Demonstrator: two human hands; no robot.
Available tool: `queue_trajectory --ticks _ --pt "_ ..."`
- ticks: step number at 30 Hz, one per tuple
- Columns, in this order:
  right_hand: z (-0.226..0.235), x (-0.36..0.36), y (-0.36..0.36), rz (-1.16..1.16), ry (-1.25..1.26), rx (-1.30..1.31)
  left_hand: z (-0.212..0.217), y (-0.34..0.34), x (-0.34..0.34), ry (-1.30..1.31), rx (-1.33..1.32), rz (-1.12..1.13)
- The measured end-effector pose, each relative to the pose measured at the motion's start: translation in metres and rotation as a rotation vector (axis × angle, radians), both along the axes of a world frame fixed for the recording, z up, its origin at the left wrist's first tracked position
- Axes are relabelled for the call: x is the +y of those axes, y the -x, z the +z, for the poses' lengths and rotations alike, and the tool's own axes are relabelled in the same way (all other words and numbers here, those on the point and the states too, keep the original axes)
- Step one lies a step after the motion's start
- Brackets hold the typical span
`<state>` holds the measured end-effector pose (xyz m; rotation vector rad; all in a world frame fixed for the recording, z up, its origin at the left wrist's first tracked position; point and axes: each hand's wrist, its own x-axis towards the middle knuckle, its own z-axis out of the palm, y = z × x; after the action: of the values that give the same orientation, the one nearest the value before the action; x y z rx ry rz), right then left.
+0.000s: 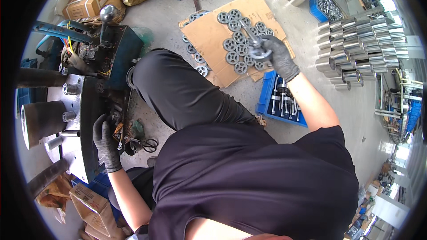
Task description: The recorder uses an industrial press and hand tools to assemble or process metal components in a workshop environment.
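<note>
My right hand, in a dark grey glove, reaches out to the right over a sheet of cardboard and is shut on a grey spoked metal wheel with a shaft. Several more grey wheels lie in rows on that cardboard. My left hand, also gloved, rests on the front edge of a grey and blue press machine at the left; its fingers are curled against the metal, and I cannot tell whether it holds anything.
A blue crate with shafted metal parts sits by my right arm. Stacks of shiny metal cylinders stand at the right. Scissors lie on the floor near the machine. Cardboard boxes and sacks are at the top left.
</note>
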<state>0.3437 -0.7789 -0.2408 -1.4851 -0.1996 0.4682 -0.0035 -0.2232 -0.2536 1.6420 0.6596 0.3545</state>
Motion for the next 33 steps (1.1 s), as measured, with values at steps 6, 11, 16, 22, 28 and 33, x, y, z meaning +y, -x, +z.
queue_trajectory --ticks 6,11,16,22,28,33 --pt "-0.072 -0.161 0.016 -0.503 0.406 0.159 -0.016 -0.006 -0.004 -0.221 0.101 -0.131" --pt "-0.153 -0.344 0.022 -0.33 1.286 -0.119 -0.014 -0.022 -0.017 -0.251 0.129 -0.218" --pt "-0.191 -0.433 0.076 -0.705 1.034 0.161 -0.031 -0.021 -0.016 -0.345 0.207 -0.309" --pt "-0.164 -0.387 0.123 -0.96 1.048 0.768 -0.029 0.005 -0.007 -0.276 0.346 -0.31" --pt "-0.206 -0.462 0.166 -0.885 1.224 0.78 -0.059 -0.002 -0.005 -0.257 0.325 -0.343" --pt "-0.235 -0.471 0.163 -0.856 1.174 0.639 -0.056 -0.007 -0.008 -0.224 0.331 -0.345"
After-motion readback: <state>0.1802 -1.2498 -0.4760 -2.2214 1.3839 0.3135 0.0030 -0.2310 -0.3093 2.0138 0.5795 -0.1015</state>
